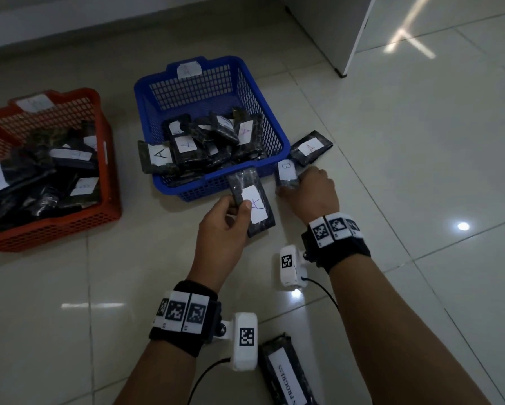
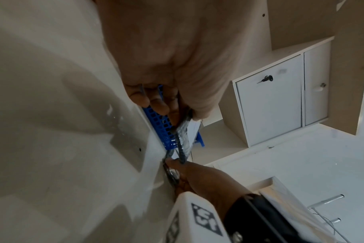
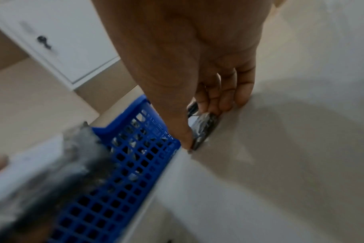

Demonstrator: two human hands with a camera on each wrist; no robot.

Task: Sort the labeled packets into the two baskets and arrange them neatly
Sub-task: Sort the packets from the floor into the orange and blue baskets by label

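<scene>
Nearly done: both baskets, blue (image 1: 270,135) and red (image 1: 111,182), heaped but untidy. Left hand (image 1: 222,220) gripping an A packet (image 1: 252,201) just before blue; right hand (image 1: 312,188) closing on a B packet (image 1: 286,171) on the floor; another A packet (image 1: 311,147) waiting beside.

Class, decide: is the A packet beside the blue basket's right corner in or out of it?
Out. The A packet lies flat on the floor tiles, outside the blue basket.
</scene>
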